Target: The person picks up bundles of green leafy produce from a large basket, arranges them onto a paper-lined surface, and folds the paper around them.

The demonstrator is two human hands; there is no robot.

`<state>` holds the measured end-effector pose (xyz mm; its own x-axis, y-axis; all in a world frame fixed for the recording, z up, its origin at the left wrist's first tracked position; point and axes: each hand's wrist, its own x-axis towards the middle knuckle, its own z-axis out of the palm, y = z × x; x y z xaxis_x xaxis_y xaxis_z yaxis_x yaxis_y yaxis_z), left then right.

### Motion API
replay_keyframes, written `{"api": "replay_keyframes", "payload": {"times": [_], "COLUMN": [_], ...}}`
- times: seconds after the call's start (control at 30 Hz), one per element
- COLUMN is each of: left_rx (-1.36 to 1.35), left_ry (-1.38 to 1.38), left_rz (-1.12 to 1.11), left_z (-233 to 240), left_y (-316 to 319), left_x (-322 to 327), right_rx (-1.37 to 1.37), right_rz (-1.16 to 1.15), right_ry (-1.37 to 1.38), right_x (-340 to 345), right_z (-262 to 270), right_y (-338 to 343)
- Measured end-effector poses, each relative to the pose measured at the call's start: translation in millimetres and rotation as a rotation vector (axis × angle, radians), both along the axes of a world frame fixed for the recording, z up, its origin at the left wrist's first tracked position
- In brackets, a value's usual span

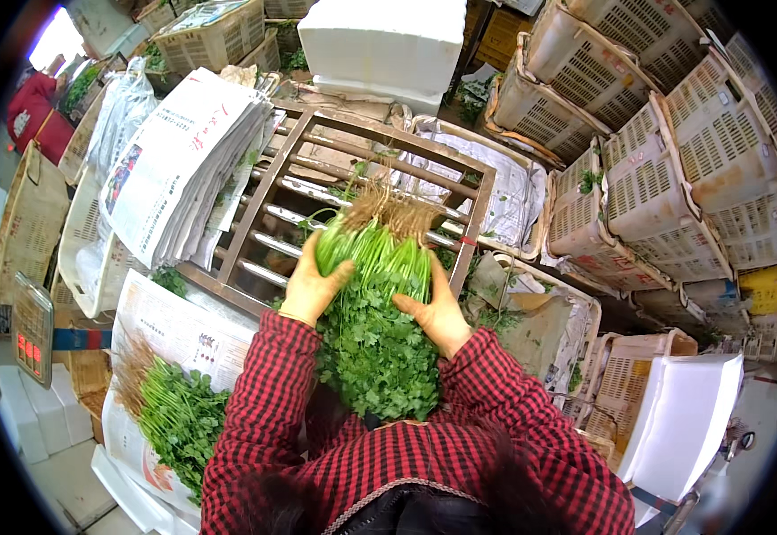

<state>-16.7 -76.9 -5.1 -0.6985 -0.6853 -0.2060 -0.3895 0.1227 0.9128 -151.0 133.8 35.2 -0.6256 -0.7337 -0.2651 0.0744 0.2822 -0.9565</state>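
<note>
Between my two hands is a large bunch of cilantro (382, 321), its pale roots pointing away from me and its leaves towards my body. My left hand (316, 277) grips the stems on the left side, thumb across the front. On the right side my right hand (439, 304) presses the bunch with its thumb over the stems. Beneath the roots lies a metal rack of bars (275, 244). Another bunch of cilantro (184, 411) rests on a newspaper sheet (218, 334) to my left.
A thick newspaper stack (168, 160) lies on the rack's left side. A digital scale display (32, 334) stands at far left. White foam boxes (382, 47) are beyond the rack. Stacked plastic crates (656, 174) rise on the right. A person in red (40, 114) is at upper left.
</note>
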Motion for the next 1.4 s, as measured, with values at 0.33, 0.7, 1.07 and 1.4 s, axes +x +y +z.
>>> {"api": "replay_keyframes", "payload": {"times": [0.33,0.7,1.07,1.4], "left_rx": [0.135,0.187,-0.725,-0.824], "left_ry": [0.089,0.139,-0.208,-0.176], "left_rz": [0.096,0.061,0.077,-0.418], "left_z": [28.2,-12.8,77.7,31.8], "left_y": [6.3,-11.8,19.4,45.0], "left_x": [8.3,12.9,13.3,-7.3], "right_rx": [0.089,0.018,0.08,0.186], "right_rz": [0.023,-0.032,-0.112,0.015], "right_ry": [0.088,-0.087,-0.1,-0.09], "right_x": [-40.6,-51.1,-78.1,-81.8], "right_z": [-2.2,28.8,5.7,11.6], "right_y": [-3.9,-21.9,11.6,10.3]}}
